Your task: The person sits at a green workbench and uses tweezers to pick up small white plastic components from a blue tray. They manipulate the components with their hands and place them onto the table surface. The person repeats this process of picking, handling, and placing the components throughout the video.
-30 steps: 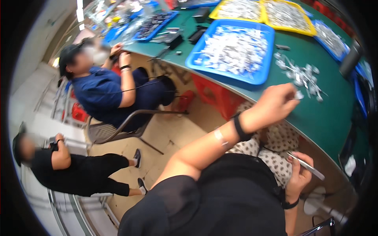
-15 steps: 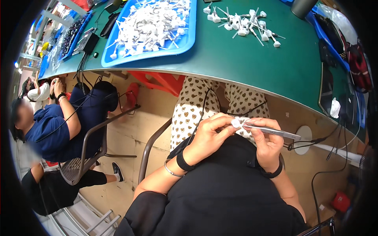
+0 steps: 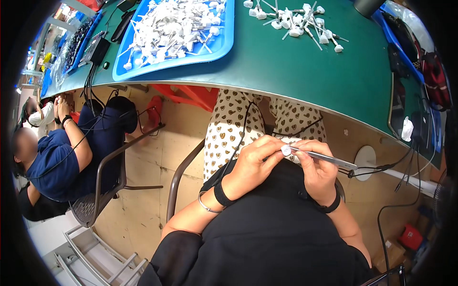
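Note:
Above my lap, my left hand (image 3: pixel 256 161) pinches a small white plastic piece (image 3: pixel 286 150) with a round face between thumb and fingertips. Metal tweezers (image 3: pixel 336 160) are gripped by my right hand (image 3: pixel 320 172), their back end pointing out to the right. The tweezer tips reach the white piece or lie right beside it; my fingers partly hide the spot. On the table beyond, a blue tray (image 3: pixel 176 62) holds a heap of white-headed parts with thin stems. A looser pile of similar parts (image 3: pixel 296 24) lies to the tray's right.
The green table (image 3: pixel 286 71) curves in front of my knees. At right are a blue bin (image 3: pixel 396 35), a crumpled white tissue (image 3: pixel 406 129) and hanging black cables (image 3: pixel 381 209). To my left, a person in dark blue (image 3: pixel 59 162) sits on a brown-framed chair (image 3: pixel 107 164).
My right hand and the tweezers have shifted slightly left, toward the white piece. The view has moved a little, and the person in black at lower left is now mostly out of sight.

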`<state>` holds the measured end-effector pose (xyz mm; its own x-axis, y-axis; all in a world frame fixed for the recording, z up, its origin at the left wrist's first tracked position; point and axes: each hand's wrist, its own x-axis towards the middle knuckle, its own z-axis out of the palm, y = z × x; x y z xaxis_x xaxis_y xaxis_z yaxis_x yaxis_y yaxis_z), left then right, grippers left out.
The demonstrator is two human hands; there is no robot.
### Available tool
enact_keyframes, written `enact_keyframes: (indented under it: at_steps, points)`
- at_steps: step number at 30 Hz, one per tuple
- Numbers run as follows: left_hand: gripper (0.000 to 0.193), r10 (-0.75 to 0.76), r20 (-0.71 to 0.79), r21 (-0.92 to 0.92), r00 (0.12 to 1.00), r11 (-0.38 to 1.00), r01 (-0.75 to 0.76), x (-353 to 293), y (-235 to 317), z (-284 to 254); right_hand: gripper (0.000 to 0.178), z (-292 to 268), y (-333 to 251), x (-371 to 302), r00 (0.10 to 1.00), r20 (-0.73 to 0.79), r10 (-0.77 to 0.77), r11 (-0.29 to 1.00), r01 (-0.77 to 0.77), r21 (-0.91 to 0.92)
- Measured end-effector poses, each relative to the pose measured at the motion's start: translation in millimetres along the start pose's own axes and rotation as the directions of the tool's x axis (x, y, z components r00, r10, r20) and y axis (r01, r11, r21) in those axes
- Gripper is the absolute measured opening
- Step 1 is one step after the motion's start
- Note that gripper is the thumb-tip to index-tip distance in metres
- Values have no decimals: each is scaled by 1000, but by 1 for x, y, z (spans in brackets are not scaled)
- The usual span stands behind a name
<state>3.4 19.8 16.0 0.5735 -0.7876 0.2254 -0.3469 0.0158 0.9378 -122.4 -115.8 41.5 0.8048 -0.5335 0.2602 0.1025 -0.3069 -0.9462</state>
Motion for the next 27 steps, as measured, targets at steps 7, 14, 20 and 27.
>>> enact_keyframes:
  at_steps: [7, 14, 20, 27]
  points:
    - [15, 8, 3, 16, 1000, 1000, -8, -2, 0, 0, 11, 0, -1, -1, 1000, 6, 13, 1000, -13, -9]
    - [15, 8, -1, 23, 1000, 1000, -8, -3, 1, 2, 9, 1, -5, -3, 998, -20, 52, 998, -51, 46]
    - [16, 21, -6, 37, 1000, 999, -21, -5, 4, 3, 7, -4, -11, 2, 998, 65, -2, 996, 8, -86]
    - [17, 56, 2, 18, 998, 998, -56, -8, -3, 4, 8, -9, -14, 1, 992, 101, 77, 994, -68, -90]
